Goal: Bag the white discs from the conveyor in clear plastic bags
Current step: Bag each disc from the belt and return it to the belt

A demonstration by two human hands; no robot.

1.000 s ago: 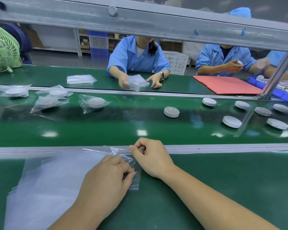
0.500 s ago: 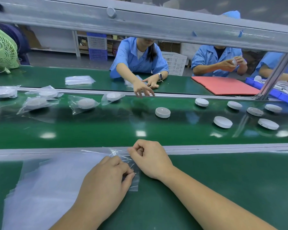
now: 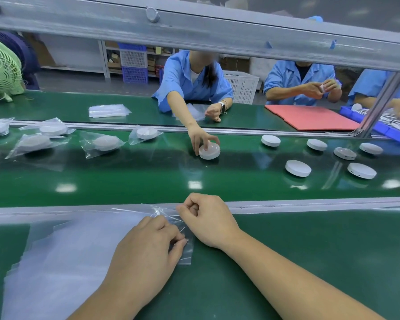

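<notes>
Left hand (image 3: pixel 146 248) and right hand (image 3: pixel 208 218), at its one o'clock, both pinch the top clear plastic bag (image 3: pixel 186 255) with curled fingers, seemingly at its mouth.

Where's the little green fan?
In the head view, the green fan stands at the far left edge, on the far green table beyond the conveyor belt, left of a small pile of clear bags.

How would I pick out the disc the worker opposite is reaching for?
Follow the green conveyor belt to its middle. There one unbagged white disc lies between the bagged discs and the loose discs. Only it has a worker's hand on it.
</notes>
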